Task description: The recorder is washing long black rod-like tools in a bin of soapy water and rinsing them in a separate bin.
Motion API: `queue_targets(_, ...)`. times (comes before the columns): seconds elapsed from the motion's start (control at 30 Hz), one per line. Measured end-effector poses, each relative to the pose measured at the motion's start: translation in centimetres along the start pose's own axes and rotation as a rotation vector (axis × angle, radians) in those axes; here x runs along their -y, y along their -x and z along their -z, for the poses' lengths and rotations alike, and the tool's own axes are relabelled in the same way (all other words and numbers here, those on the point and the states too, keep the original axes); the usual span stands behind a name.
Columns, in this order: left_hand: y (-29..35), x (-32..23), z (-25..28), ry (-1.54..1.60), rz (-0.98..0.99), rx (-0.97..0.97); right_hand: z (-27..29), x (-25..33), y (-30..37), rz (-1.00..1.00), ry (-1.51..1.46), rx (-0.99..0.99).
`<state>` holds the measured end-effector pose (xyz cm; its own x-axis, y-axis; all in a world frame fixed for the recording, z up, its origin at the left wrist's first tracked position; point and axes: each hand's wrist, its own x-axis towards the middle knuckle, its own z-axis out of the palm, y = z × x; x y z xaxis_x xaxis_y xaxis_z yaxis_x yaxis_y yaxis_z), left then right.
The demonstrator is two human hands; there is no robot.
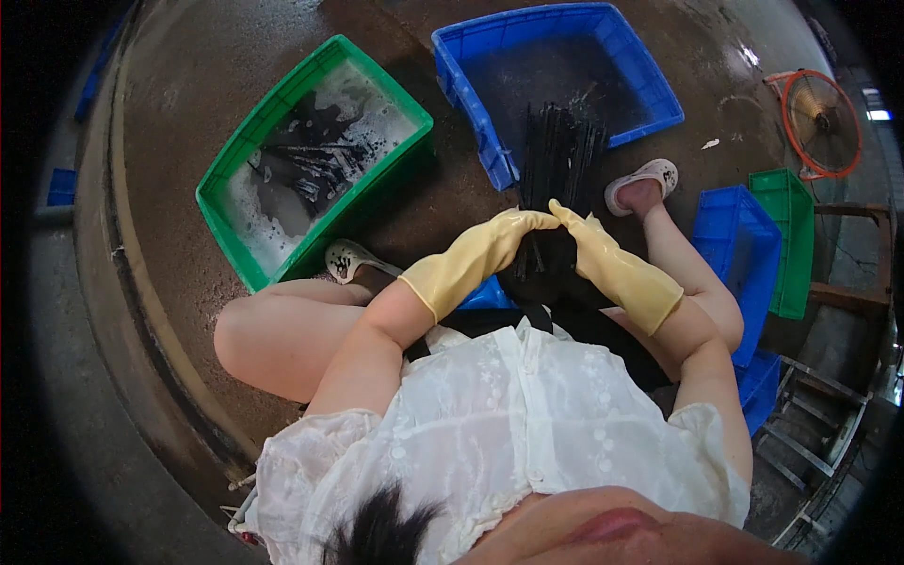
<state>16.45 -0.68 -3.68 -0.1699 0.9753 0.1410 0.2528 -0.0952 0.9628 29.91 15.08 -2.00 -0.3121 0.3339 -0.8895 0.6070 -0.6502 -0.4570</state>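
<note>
Both my hands wear long yellow rubber gloves. My left hand [513,228] and my right hand [579,231] meet around the near end of a bundle of thin black rods [560,155], gripping it between my knees. The bundle's far end fans out over the rim of a blue plastic crate [650,89]. To the left stands a green crate [235,160] holding soapy water and more black rods [311,160].
The floor is wet dark concrete. Stacked blue crates [744,254] and a green crate [786,235] stand at my right, beside an orange-framed fan [819,122]. A metal frame [810,414] lies at lower right. My feet wear pale clogs.
</note>
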Motion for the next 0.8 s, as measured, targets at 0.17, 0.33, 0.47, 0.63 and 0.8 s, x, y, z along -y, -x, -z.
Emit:
queue_targets(0.17, -0.5, -0.5, -0.6, 0.832, 0.636, -0.040, 2.4, -2.4, -3.4, 0.619, 0.432, 0.114)
queue_targets(0.33, 0.9, -5.2, 0.5, 1.206, 0.656, -0.373, -4.1, 1.1, 3.4, 0.366, 0.024, 0.138)
queue_targets(0.47, 1.2, -4.3, 2.4, 0.982, 0.461, -0.517, -6.7, 3.7, 3.5, 0.565, 0.106, 0.331)
queue_targets(0.63, 3.2, -2.2, 7.7, 1.042, 0.292, -0.744, -15.2, 9.6, 2.9, 0.482, 0.416, 0.573)
queue_targets(0.8, 7.2, -3.3, 14.9, 0.906, 0.453, -0.925, -24.5, 12.5, 2.3, 0.552, 0.877, 0.584)
